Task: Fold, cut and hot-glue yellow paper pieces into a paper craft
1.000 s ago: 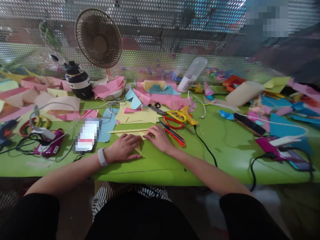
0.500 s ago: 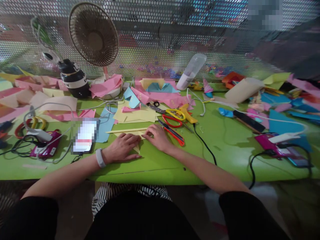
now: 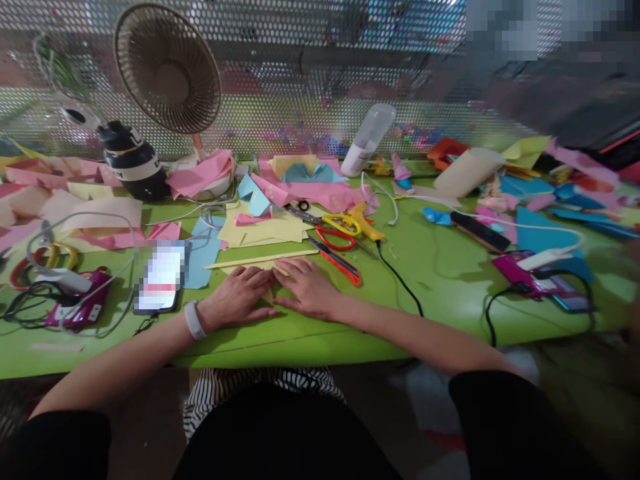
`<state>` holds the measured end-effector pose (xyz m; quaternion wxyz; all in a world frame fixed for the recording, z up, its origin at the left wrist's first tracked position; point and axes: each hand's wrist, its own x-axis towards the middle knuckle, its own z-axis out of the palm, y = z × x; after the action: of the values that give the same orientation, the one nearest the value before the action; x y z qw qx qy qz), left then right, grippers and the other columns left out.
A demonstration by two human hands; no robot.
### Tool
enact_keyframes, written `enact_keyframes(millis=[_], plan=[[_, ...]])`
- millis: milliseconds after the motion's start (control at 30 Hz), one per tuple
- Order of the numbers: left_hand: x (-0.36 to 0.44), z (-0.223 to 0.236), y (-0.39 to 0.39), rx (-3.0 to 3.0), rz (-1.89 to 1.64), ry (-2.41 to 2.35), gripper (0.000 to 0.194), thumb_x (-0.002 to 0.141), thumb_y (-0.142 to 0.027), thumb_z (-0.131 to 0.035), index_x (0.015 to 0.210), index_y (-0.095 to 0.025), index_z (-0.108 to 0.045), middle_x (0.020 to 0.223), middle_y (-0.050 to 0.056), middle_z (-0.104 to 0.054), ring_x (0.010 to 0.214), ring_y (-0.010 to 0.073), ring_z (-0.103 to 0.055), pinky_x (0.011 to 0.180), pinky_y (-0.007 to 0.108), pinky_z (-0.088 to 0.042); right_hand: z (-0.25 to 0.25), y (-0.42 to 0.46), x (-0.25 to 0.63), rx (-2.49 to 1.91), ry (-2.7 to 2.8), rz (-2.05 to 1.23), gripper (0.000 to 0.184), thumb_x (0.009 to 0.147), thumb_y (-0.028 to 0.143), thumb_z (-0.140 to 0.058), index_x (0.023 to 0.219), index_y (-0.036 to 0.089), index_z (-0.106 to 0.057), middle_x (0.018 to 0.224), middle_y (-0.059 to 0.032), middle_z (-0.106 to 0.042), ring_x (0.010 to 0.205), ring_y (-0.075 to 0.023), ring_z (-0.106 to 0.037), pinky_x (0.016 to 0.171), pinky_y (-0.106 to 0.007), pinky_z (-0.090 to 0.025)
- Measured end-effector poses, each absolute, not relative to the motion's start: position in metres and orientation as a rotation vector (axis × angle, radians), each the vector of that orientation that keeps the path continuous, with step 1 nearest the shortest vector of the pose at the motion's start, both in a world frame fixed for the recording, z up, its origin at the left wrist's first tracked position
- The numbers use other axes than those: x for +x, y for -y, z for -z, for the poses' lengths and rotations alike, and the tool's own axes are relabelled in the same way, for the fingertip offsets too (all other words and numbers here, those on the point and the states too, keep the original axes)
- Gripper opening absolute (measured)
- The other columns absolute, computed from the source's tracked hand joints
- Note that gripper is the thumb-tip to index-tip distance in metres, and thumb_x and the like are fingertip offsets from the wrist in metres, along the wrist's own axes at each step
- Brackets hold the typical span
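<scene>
While both hands lie palm-down near the table's front edge, the step looks to be pressing folded yellow paper flat. L hand (image 3: 239,300) is open, fingers a bit apart, gripping nothing visible; R hand (image 3: 307,290) likewise spread, fingertips close to the L ones, no grip seen. Can't tell if anything's pinched beneath. Yellow paper (image 3: 262,265) sits on the green table (image 3: 440,267) under the fingertips, mostly hidden, w/ a thin strip (image 3: 225,264) just beyond; can't tell if they're one pc. Next move prob. calls for steady pressure w/ one hand so the other can lift w/o shifting the paper.

Counts: hands 2; strip 1; scissors 2 prs, one mid-table (image 3: 316,219), one far L (image 3: 52,253); knife (image 3: 336,260) 1, just beside the mid pair; glue gun (image 3: 367,225) 1; fan (image 3: 167,70) 1; black bottle (image 3: 133,160) 1; clear bottle (image 3: 369,140) 1; purple boxes 2, L (image 3: 87,308) & R (image 3: 515,270); phones 2, L one (image 3: 160,277) lit, R one (image 3: 573,303) partly covered, so less sure. Loose coloured paper (image 3: 200,175): too overlapped to count.
</scene>
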<state>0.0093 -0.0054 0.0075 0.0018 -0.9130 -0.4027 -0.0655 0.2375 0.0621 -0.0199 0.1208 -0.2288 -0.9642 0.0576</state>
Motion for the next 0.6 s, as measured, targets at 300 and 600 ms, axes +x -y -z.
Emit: enact_keyframes(millis=[300, 600], plan=[[0.007, -0.006, 0.006, -2.855, 0.173, 1.260, 0.064, 0.100, -0.062, -0.038, 0.139, -0.013, -0.054, 0.141, 0.015, -0.059, 0.124, 0.0297, -0.055, 0.100, 0.042, -0.043, 0.016, -0.059, 0.247, -0.740, 2.961, 0.010, 0.090, 0.094, 0.075, -0.029, 0.152, 0.008, -0.042, 0.162, -0.0230, -0.030, 0.151, -0.0368, -0.028, 0.120, -0.057, -0.027], [0.007, -0.004, 0.006, -2.828, 0.228, 1.244, 0.067, 0.100, -0.064, -0.037, 0.139, -0.012, -0.053, 0.143, 0.016, -0.058, 0.123, 0.0302, -0.055, 0.101, 0.043, -0.042, 0.014, -0.055, 0.267, -0.844, 2.881, -0.022, 0.075, 0.095, 0.069, -0.041, 0.142, 0.012, -0.056, 0.156, -0.0204, -0.044, 0.147, -0.0358, -0.035, 0.119, -0.058, -0.029]])
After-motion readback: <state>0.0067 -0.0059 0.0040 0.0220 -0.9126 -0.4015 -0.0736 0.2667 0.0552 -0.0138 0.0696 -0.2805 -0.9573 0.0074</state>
